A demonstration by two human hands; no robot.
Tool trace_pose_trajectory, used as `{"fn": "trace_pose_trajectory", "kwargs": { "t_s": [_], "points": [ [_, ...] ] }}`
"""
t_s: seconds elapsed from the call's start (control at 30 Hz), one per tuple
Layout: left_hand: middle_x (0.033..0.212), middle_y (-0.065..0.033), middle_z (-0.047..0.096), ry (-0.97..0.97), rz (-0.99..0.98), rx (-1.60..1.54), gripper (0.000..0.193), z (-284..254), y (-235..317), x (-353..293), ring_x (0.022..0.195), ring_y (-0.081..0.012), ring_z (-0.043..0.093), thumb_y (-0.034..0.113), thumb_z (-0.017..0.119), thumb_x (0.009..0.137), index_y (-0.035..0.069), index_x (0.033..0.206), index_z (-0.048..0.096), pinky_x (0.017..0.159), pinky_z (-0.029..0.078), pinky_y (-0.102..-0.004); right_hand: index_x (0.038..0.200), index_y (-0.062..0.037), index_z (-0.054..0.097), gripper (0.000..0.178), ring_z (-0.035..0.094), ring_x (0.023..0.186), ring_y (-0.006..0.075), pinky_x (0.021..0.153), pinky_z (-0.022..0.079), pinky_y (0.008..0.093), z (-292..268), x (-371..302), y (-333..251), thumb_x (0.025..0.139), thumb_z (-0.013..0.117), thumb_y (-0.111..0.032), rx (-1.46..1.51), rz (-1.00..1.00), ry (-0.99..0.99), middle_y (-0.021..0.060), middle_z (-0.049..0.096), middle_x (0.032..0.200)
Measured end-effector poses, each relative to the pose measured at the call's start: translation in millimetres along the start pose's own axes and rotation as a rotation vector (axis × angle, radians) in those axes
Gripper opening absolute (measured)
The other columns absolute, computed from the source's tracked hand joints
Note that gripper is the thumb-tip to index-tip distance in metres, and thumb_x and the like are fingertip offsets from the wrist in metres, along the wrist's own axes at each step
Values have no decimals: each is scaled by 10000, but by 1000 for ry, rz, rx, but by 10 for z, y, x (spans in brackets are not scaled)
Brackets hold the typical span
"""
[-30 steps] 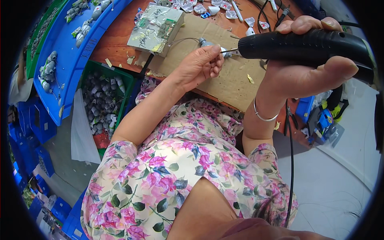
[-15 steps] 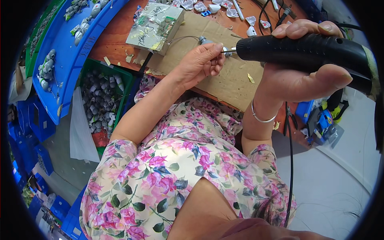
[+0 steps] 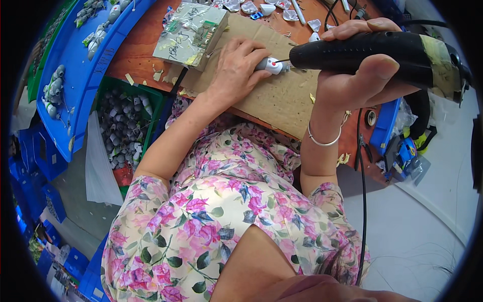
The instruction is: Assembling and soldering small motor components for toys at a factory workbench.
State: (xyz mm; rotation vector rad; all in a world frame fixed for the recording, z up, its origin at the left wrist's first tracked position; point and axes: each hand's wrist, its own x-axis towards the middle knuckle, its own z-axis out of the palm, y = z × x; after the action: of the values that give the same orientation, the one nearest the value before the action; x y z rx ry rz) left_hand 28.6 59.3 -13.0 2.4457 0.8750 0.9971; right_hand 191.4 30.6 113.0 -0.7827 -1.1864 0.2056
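My right hand (image 3: 344,90) is wrapped round a black electric screwdriver (image 3: 347,51), held level over the bench with its nose toward the left. The thin bit (image 3: 284,61) reaches a small grey and white plastic unit (image 3: 273,65) with a red dot; whether it sits in a screw cannot be made out. The fingers of my left hand (image 3: 234,70) close round the grey end of this unit, just above a flat cardboard sheet (image 3: 282,103). Beyond my left hand stands a pale box-shaped block (image 3: 183,38) with a green circuit board (image 3: 205,35) on its side.
Clear plastic pieces (image 3: 290,15) lie scattered along the far bench. A blue tray (image 3: 75,95) with grey units is at the left, above a green crate (image 3: 156,110) full of similar parts. The black cord (image 3: 364,201) hangs down on the right, near pliers (image 3: 366,148).
My left hand has moved from pinching near the bit to gripping the grey and white unit, back toward the block. The screwdriver has shifted slightly left and tilted.
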Motion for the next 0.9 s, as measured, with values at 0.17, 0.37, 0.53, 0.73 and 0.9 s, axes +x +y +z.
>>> {"fn": "trace_pose_trajectory", "kwargs": {
  "t_s": [0.17,0.37,0.53,0.73,0.9],
  "points": [
    [1120,-59,618,-13,0,-78,432,-27,101,2,1096,-314,547,99,822,706,95,1109,668,962,446,-433,1112,26,488,726,586,625,217,588,536,355,-5,-15,-74,937,520,-678,-26,32,-17,132,575,748],
    [1114,-64,616,3,-1,-80,424,-62,133,3,1078,-319,546,96,820,709,90,1104,666,948,464,-421,1140,54,447,703,599,624,217,571,542,332,139,-87,-13,975,496,-628,-78,-21,-5,139,573,833],
    [1108,-71,614,10,-3,-94,424,-61,183,28,1077,-326,537,82,820,706,85,1102,666,922,483,-418,1097,59,466,722,600,626,211,584,537,325,105,-139,49,969,487,-651,71,36,-123,146,573,847],
    [1100,-72,611,16,13,-101,436,-48,227,38,1067,-328,528,74,826,694,80,1100,667,901,494,-419,1023,63,493,728,595,608,209,588,515,332,62,-170,74,926,578,-653,260,182,-127,145,570,819],
    [1093,-68,609,3,-23,-122,436,-43,274,53,1070,-323,528,81,831,691,76,1093,663,906,496,-417,998,61,486,692,595,635,209,586,508,345,14,-135,28,915,634,-609,105,149,-214,136,562,818]
  ]
}}
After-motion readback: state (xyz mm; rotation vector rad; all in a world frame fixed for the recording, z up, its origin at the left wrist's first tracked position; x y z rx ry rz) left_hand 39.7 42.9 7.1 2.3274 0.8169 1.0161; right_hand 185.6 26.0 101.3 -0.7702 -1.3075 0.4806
